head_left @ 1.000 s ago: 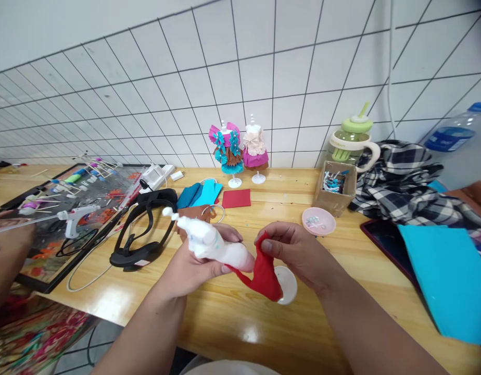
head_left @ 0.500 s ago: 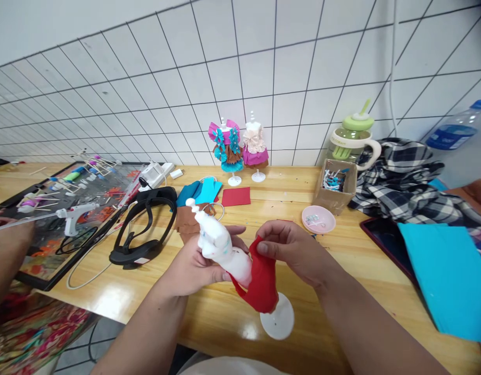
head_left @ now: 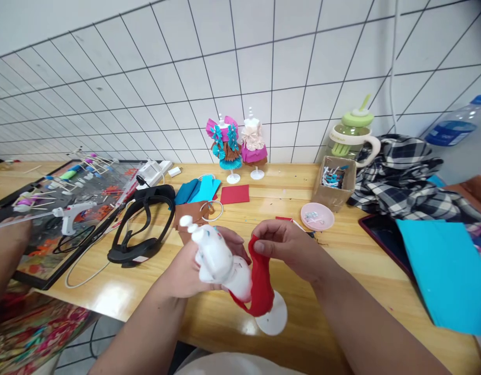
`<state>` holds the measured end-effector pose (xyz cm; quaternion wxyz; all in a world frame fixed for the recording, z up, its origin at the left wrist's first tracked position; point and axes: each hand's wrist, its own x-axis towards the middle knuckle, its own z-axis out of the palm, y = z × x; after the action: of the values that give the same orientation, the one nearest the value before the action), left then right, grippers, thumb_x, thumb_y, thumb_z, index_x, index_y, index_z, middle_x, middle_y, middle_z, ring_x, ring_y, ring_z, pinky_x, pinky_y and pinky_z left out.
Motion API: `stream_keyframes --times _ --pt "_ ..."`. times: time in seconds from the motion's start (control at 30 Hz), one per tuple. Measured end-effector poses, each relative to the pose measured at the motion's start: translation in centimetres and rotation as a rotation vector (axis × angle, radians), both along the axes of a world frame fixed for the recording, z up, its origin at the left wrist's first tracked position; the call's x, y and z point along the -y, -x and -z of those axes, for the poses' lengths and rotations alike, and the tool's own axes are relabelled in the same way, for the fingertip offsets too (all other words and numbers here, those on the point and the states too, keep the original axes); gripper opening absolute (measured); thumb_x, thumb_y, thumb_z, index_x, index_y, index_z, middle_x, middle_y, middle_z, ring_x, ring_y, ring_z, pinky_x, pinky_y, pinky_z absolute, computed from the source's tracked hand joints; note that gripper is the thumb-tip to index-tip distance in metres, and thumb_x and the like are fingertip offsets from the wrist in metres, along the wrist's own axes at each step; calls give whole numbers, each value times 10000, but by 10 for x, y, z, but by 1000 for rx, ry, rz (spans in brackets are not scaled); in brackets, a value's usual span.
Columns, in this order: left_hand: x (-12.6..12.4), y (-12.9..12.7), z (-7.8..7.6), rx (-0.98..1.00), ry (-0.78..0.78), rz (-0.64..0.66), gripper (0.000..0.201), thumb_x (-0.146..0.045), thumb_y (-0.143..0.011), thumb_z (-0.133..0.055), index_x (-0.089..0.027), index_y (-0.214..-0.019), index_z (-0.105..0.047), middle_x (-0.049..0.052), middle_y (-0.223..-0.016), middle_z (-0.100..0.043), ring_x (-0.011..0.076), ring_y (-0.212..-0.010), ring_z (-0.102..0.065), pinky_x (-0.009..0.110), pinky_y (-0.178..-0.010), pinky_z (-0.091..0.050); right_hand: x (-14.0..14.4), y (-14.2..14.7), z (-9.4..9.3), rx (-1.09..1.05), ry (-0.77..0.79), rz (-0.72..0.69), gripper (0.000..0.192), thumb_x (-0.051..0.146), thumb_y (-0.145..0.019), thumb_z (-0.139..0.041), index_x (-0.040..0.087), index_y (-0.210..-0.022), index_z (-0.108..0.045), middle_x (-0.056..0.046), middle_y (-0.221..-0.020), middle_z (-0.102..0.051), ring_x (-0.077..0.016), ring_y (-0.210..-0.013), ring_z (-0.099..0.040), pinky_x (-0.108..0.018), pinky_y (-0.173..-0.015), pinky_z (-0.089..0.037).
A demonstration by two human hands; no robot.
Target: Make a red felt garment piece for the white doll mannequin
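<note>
A small white mannequin leans over the table, its knobbed neck toward the upper left and its round white base at the lower right. My left hand is closed around its torso, most of the fingers hidden behind it. Red cloth wraps partly around the mannequin's lower part. Thumb and fingers of my right hand pinch the cloth's upper edge, pulled a little away from the body. Where the cloth meets the far side of the mannequin I cannot see.
Two dressed mannequins stand by the tiled wall. Folded cloth, a pink dish, a cardboard box and a black headset strap lie around. At left, a co-worker's hand is near a glue gun. Blue sheets lie right.
The mannequin has turned and tipped slightly in my left hand, and its base has shifted a little left. The red cloth, still pinched in my right hand, looks narrower.
</note>
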<state>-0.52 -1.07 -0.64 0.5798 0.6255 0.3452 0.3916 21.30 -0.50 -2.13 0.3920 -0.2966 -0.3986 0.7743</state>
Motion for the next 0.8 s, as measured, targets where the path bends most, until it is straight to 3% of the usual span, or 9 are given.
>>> stream_keyframes --times 0.1,0.17,0.33,0.47,0.63,0.8 --pt "-4 -2 3 11 -132 194 283 -307 -688 -806 -244 -950 -718 46 -912 -698 193 -822 -660 272 -729 -527 1 -2 1 -22 6 -70 303 332 -598 -874 168 -773 -689 11 -716 -672 -104 -662 -593 -240 -636 -446" --pt "-8 0 7 51 -182 213 255 -375 -707 -785 -235 -912 -724 68 -899 -690 197 -790 -655 283 -705 -529 1 -1 2 -20 12 -102 297 318 -599 -875 167 -777 -691 11 -716 -670 -100 -660 -590 -230 -625 -444" --pt "-14 7 13 148 -94 338 332 -555 -752 -686 -281 -934 -728 85 -900 -672 210 -766 -653 307 -667 -526 -1 3 -1 1 -2 73 315 336 -587 -875 176 -752 -660 26 -682 -651 -92 -606 -560 -225 -584 -432" --pt "-15 3 9 89 -58 333 211 -452 -736 -746 -282 -862 -743 72 -897 -669 205 -745 -668 315 -665 -535 -2 2 0 20 -3 52 325 329 -573 -881 174 -749 -657 26 -685 -648 -94 -614 -562 -227 -590 -432" --pt "-18 -4 6 108 -49 283 228 -462 -701 -777 -238 -717 -735 43 -763 -645 164 -620 -634 297 -633 -532 2 3 3 -42 21 -125 288 315 -614 -866 175 -775 -672 21 -728 -655 -90 -655 -578 -210 -597 -429" --pt "-17 0 7 89 -96 309 221 -402 -686 -795 -294 -876 -761 54 -864 -669 170 -670 -648 275 -630 -538 9 5 -1 -15 -30 -144 273 335 -643 -848 175 -771 -667 18 -761 -650 -99 -695 -572 -221 -624 -429"
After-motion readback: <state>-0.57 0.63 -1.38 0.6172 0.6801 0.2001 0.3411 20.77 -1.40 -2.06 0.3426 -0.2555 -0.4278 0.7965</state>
